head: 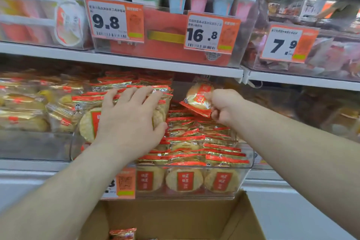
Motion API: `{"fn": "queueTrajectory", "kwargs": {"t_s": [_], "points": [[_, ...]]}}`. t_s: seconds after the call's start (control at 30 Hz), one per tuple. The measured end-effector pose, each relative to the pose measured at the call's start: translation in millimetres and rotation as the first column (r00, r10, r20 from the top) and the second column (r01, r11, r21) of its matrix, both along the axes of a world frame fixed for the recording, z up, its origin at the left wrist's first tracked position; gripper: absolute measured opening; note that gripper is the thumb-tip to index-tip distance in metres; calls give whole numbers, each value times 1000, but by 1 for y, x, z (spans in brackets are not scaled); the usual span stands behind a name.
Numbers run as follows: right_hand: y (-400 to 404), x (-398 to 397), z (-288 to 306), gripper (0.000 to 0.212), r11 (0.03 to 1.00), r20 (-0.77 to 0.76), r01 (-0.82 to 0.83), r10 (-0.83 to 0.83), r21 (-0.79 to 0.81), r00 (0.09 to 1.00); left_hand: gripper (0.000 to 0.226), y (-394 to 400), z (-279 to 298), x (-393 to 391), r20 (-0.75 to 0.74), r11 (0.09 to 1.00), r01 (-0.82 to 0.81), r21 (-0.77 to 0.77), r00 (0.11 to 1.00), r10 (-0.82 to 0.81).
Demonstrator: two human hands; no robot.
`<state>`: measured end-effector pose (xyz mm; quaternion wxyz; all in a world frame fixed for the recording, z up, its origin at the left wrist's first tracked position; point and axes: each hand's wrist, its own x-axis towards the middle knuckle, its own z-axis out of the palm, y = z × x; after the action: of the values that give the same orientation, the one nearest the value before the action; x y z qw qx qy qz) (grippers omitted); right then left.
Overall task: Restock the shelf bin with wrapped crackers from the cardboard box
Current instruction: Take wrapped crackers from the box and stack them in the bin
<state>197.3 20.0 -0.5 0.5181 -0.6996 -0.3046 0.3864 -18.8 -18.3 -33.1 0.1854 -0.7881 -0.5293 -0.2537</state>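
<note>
Mid-restock: left hand (128, 121) pressed flat, fingers spread, on the stacked crackers in the clear bin (247, 169); right hand (224, 106) pinched one wrapped cracker (198, 98) above the bin's back right corner, likely slotted there next; cardboard box (241, 218) below

Your clear plastic shelf bin (247, 173) sits at the front edge of the lower shelf, packed with round pale crackers in red-and-gold wrappers (187, 180); three face out along its front wall. One wrapped cracker (197, 99) is tilted above the bin's back right. Below, your brown cardboard box (175, 218) stands open, one red-wrapped packet (122, 234) inside at its near edge.
</note>
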Motion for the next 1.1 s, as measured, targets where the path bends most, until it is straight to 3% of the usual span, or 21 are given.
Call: {"fn": "queueTrajectory", "kwargs": {"t_s": [0.17, 0.33, 0.43, 0.57, 0.63, 0.87, 1.1], "points": [[47, 3, -12, 21, 997, 215, -32, 17, 69, 977, 63, 3, -4, 3, 47, 999, 17, 48, 999, -20], [79, -4, -26, 14, 990, 433, -90, 36, 104, 901, 63, 5, -7, 3, 63, 998, 10, 70, 998, -14], [84, -6, -32, 11, 996, 565, -22, -32, 88, 824, 63, 5, -8, 3, 72, 996, 12, 83, 997, -18], [82, -14, -31, 24, 997, 684, 70, -60, 14, 727, 62, 5, -8, 3, 78, 995, 13, 102, 997, -21], [82, -19, -30, 27, 999, 706, 16, 8, -28, 708, 62, 5, -9, 3, 80, 993, 16, 114, 997, -25], [71, -22, -22, 37, 980, 586, -154, 200, -128, 785, 67, 2, -9, 5, 35, 999, 1, 46, 999, -2], [48, -16, -17, 29, 997, 670, -10, 62, -81, 740, 78, -7, -3, 4, 51, 998, 1, 62, 999, -4]]}}
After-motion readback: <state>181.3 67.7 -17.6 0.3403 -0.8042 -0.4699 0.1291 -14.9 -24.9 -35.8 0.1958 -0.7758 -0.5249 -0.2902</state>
